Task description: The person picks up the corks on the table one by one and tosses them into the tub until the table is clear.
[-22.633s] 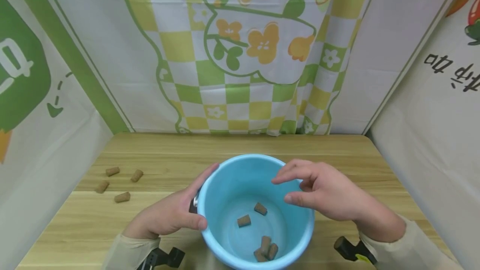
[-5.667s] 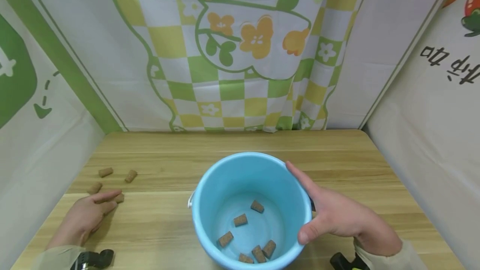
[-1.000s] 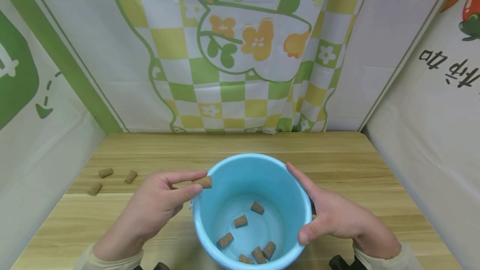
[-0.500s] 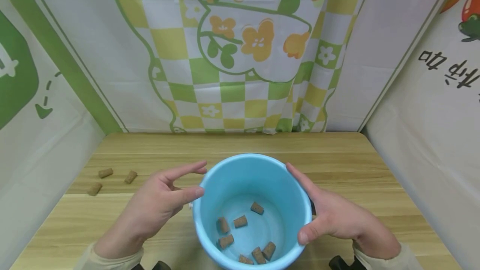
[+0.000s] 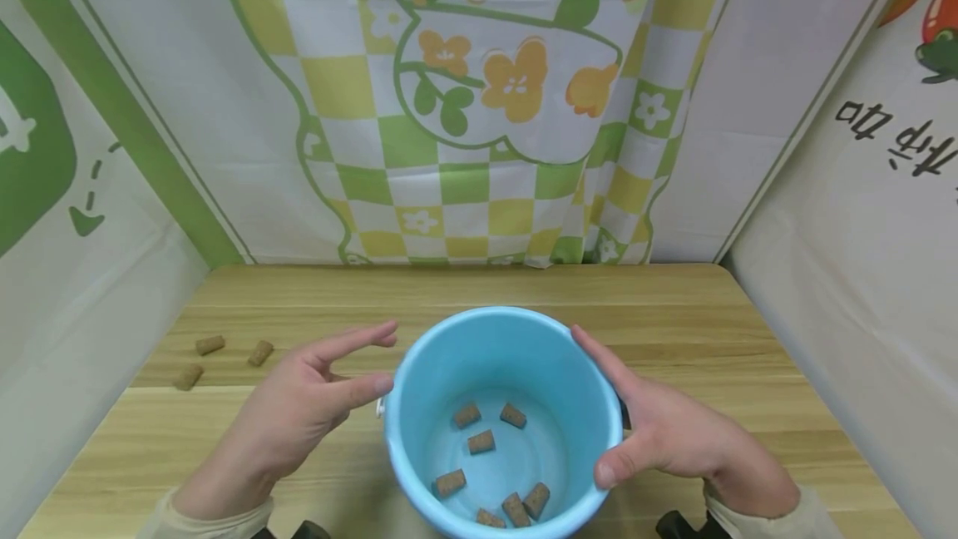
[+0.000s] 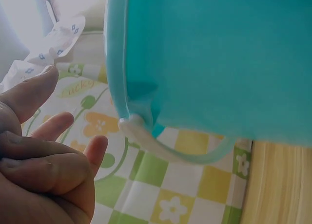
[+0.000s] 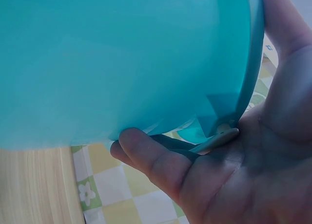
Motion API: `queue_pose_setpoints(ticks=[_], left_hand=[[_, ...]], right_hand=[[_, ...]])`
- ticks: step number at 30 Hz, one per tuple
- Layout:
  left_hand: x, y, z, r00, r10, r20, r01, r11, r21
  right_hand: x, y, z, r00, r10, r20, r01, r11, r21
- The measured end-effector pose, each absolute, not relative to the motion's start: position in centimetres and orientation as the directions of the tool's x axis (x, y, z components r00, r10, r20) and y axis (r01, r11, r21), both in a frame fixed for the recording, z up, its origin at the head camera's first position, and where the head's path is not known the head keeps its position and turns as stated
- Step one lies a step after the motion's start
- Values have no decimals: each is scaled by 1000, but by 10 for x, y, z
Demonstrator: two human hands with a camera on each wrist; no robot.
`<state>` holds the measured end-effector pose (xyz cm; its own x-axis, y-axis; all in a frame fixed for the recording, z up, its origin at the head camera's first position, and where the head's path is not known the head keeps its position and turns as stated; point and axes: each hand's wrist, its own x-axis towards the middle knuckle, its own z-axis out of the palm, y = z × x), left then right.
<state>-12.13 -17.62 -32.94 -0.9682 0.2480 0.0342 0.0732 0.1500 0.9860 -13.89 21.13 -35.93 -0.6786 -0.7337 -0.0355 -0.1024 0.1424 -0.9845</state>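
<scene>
A light blue bucket [image 5: 501, 356] stands upright at the front middle of the table, with several corks [image 5: 481, 442] lying scattered on its bottom. My right hand [image 5: 666, 431] grips its right side, thumb over the rim and fingers against the outer wall; in the right wrist view, curled fingers [image 7: 151, 158] press beneath the handle's end. Just left of the rim is my left hand [image 5: 292, 410], thumb and index finger apart, holding nothing. In the left wrist view a gap separates that hand [image 6: 44, 170] from the bucket wall [image 6: 209, 68] and its pale handle [image 6: 163, 150].
Three more corks lie on the table's left side: one at the back [image 5: 209, 345], one nearer the middle [image 5: 260, 353] and one in front [image 5: 188, 377]. The wooden table [image 5: 674, 298] is bounded by a checkered curtain [image 5: 479, 181] behind and printed cloth walls at both sides.
The cork pinched by my left hand a second ago dropped into the bucket and rolled towards the back of its bottom. My left hand opened and drew slightly left. My right hand stayed put.
</scene>
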Motion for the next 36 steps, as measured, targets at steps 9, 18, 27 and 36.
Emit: queue_pose_setpoints(ticks=[9, 18, 27, 36], left_hand=[[-120, -207, -342, -989, 138, 54, 88, 255, 963], [-127, -268, -361, -988, 121, 90, 104, 112, 988], [-139, -334, -391, -991, 77, 106, 93, -158, 983], [-143, -367, -411, -1000, -1, 21, 21, -237, 971]], right_hand=[[-140, 212, -361, -674, -739, -9, -125, 127, -984], [-141, 212, -360, -680, -733, -11, -134, 139, -981], [-141, 211, -361, -680, -733, -24, -119, 142, -983], [-140, 212, -360, -673, -739, -23, -126, 145, -981]])
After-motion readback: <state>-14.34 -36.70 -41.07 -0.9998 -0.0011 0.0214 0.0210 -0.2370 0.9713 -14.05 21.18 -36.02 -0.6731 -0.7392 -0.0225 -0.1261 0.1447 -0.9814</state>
